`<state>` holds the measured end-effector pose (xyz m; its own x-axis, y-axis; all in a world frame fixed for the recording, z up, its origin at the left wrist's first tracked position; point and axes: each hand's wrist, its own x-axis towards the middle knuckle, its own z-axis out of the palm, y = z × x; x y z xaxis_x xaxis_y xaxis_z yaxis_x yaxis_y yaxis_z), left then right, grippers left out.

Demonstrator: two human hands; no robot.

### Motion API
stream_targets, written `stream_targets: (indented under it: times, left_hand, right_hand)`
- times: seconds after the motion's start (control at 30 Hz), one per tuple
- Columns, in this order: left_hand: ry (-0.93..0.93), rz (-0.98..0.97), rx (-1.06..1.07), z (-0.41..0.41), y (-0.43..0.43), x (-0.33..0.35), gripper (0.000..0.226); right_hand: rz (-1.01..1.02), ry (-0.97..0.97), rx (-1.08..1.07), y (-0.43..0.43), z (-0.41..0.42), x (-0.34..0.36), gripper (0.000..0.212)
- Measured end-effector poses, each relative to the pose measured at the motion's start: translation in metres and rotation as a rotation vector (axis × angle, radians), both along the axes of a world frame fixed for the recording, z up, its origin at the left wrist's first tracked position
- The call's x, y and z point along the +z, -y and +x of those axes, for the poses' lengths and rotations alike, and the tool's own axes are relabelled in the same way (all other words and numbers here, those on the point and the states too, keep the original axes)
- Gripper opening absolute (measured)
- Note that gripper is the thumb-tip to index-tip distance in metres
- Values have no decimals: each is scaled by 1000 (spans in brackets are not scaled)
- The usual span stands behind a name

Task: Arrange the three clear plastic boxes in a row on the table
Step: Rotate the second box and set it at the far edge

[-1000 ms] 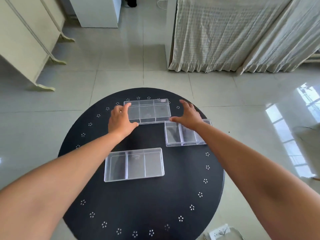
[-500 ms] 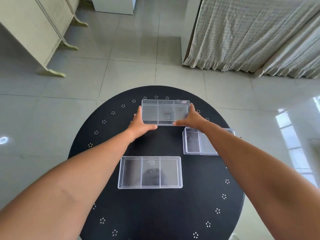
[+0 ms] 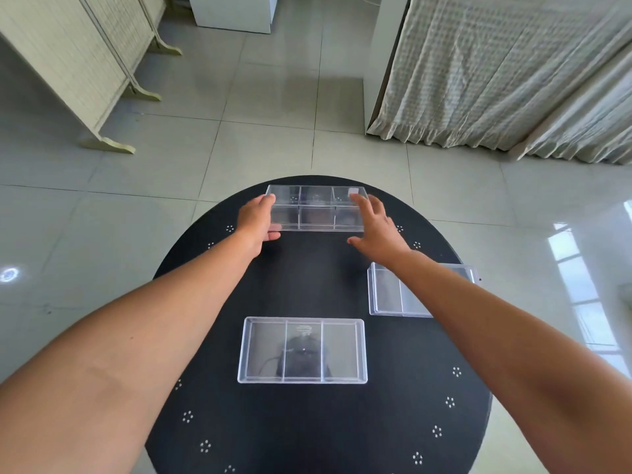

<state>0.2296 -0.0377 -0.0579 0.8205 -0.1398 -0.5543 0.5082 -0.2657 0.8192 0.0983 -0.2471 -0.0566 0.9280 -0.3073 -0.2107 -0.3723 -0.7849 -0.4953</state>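
From the head view, three clear boxes sit on the round black table (image 3: 307, 432). The far box (image 3: 316, 208) lies at the table's far edge, its long axis running left to right. The left hand (image 3: 256, 222) grips its left end, fingers wrapped over the rim and thumb under the near corner. The right hand (image 3: 374, 225) is spread at the right end, fingertips touching the box, thumb held apart; whether it actually grips cannot be told. The near box (image 3: 302, 350) lies directly toward the person from the far one, long axis parallel. The right box (image 3: 400, 290) sits off to the right, partly hidden under the right forearm, nearer the right hand, and probably needs shifting into line.
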Motion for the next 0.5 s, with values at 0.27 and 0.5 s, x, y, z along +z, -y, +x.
stream_targets:
  times: [0.27, 0.5]
  left_hand:
    - [77, 73, -233, 8, -24, 16, 81]
    - [104, 41, -321, 9, -37, 7, 90]
  right_hand:
    - [169, 190, -85, 17, 14, 16, 61]
    - [656, 73, -385, 27, 39, 25, 61]
